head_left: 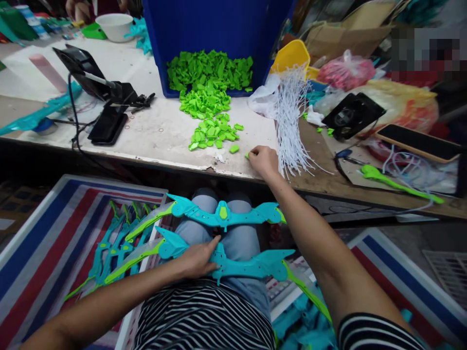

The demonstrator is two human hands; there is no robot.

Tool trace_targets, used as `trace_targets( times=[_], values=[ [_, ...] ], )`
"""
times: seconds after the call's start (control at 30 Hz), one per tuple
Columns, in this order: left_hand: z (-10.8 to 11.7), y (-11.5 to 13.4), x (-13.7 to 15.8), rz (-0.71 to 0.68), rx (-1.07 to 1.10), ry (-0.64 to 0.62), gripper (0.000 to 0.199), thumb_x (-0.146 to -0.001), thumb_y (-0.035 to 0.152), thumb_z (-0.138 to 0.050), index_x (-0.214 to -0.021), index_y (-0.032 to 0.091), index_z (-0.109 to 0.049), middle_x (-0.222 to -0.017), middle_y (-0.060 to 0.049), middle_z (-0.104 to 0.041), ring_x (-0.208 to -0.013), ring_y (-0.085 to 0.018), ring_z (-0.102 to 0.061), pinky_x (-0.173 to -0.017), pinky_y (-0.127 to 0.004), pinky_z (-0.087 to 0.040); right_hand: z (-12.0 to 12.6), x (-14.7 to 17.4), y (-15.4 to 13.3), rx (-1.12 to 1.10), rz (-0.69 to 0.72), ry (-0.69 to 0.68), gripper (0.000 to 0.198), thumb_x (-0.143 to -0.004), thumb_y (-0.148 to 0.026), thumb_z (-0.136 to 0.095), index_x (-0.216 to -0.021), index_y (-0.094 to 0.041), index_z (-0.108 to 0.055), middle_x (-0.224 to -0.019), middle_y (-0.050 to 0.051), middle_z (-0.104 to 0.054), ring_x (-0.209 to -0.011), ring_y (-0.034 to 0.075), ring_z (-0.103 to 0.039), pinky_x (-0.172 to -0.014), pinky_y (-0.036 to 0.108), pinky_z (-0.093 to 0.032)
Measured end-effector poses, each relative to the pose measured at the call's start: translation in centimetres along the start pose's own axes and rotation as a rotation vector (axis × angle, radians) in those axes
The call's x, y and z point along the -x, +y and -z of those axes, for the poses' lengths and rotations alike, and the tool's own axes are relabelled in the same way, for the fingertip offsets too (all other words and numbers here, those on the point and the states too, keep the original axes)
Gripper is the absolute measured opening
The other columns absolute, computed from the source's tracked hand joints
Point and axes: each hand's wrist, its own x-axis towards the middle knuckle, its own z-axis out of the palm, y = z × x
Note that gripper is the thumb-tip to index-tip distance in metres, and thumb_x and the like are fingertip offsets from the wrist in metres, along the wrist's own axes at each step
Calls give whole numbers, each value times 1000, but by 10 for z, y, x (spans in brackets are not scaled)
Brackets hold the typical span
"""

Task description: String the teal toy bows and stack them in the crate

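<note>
Two teal plastic toy bows with lime-green limb ends lie across my lap. The farther toy bow point(241, 217) carries a lime-green piece point(223, 211) at its middle. My left hand point(200, 257) grips the nearer toy bow point(248, 266) just left of its centre, thumb and forefinger around the body. Out at the table's front edge, my right hand point(263, 160) pinches a small lime-green plastic piece point(247, 156), mostly hidden by the fingertips. Just left of that hand begins a spread of loose green pieces point(215, 131), running back into a blue bin point(219, 29).
White ties point(292, 121) hang in a bundle right of my right hand. A phone point(418, 142) and a green limb point(397, 183) lie farther right. A black phone point(107, 127) lies left, below a stand. Bows fill the striped-lined crate point(47, 233) at left; another crate point(419, 282) stands right.
</note>
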Motion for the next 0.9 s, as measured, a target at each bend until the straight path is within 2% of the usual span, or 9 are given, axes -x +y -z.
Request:
trace_targets(
  times=[0.13,0.23,0.37,0.43,0.53,0.6,0.67,0.8,0.9],
  values=[
    [6,2,-5,55,90,5,80,-79,34,-58,-148,13,-25,-133,-17,-55,-118,-31,-54,-97,-40,-42,5,9,6,140,31,-32,33,-85,-32,-48,-98,-13,-72,-105,19,-67,-100,31,-61,-84,39,-47],
    [9,2,-5,73,117,18,79,-76,34,-60,-147,15,-29,-126,-15,-60,-113,-30,-58,-93,-38,-44,9,8,18,115,86,-38,36,-84,-33,-49,-105,-13,-69,-99,16,-68,-98,31,-61,-85,41,-46],
    [11,-4,-12,84,133,12,70,-77,37,-57,-141,13,-38,-113,-13,-65,-103,-28,-60,-84,-34,-45,6,-5,42,1,479,-41,35,-77,-26,-55,-108,-15,-65,-103,11,-67,-98,26,-59,-90,39,-44],
    [14,-9,-19,44,152,-17,55,-79,39,-54,-127,12,-52,-103,-11,-67,-93,-25,-61,-78,-31,-45,2,-10,51,-31,627,-85,27,-74,-24,-57,-98,-16,-66,-103,11,-67,-98,26,-58,-91,39,-43],
    [18,-17,-27,-18,276,-104,32,-80,39,-52,-95,13,-62,-83,-4,-64,-74,-17,-56,-64,-25,-41,-3,2,54,-85,629,-49,21,-77,-25,-56,-93,-17,-66,-100,11,-67,-99,27,-56,-91,41,-42],
    [20,-21,-30,-7,409,-143,27,-78,39,-53,-83,14,-60,-74,-1,-59,-68,-14,-51,-58,-22,-38,-5,33,50,-145,616,-33,22,-80,-31,-56,-96,-18,-65,-104,11,-66,-103,28,-54,-93,43,-40],
    [22,-23,-31,36,528,-172,25,-77,39,-55,-81,14,-59,-71,1,-56,-64,-12,-48,-55,-21,-36,-8,83,45,-232,668,-96,24,-84,-36,-55,-99,-19,-64,-108,11,-64,-106,27,-54,-94,44,-41],
    [23,-25,-32,75,574,-165,29,-78,42,-55,-80,14,-60,-64,2,-51,-59,-10,-42,-53,-21,-32,-29,202,47,-409,895,-285,22,-90,-35,-51,-100,-21,-65,-105,10,-66,-99,23,-58,-86,41,-49],
    [22,-26,-33,58,577,-140,33,-79,46,-54,-78,14,-61,-60,4,-47,-58,-10,-38,-53,-21,-28,-53,259,54,-391,885,-217,19,-91,-29,-52,-101,-20,-66,-103,11,-67,-95,23,-59,-80,40,-52]
  ],
)
